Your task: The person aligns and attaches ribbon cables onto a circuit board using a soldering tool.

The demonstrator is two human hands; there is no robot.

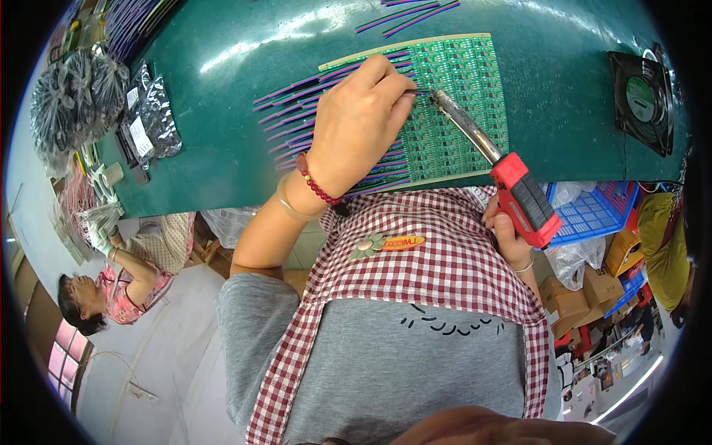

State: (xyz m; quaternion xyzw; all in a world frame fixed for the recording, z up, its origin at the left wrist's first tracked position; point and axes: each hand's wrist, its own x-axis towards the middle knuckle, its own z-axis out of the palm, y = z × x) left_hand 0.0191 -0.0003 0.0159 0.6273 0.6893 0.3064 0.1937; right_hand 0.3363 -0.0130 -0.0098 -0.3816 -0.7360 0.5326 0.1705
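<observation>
A green panel of small circuit boards [463,144] lies on the bench in front of me. Flat multi-coloured wire strips [293,90] run leftward from its left part, in a row. My left hand [356,122] reaches over these strips, thumb and fingertips pinched on a thin wire [420,91] at the panel; most of that wire is hidden under the hand. In my right hand [509,236] is a soldering iron [523,199] with a red and black handle. Its metal tip points up and left, close to the left fingertips and the wire end.
Loose wire strips [415,16] lie beyond the panel. A black fan [641,100] stands at the right of the green bench [222,111]. Plastic bags [152,115] and bundled wires are at the left. A blue crate [593,211] sits below right. Another person [137,278] works at left.
</observation>
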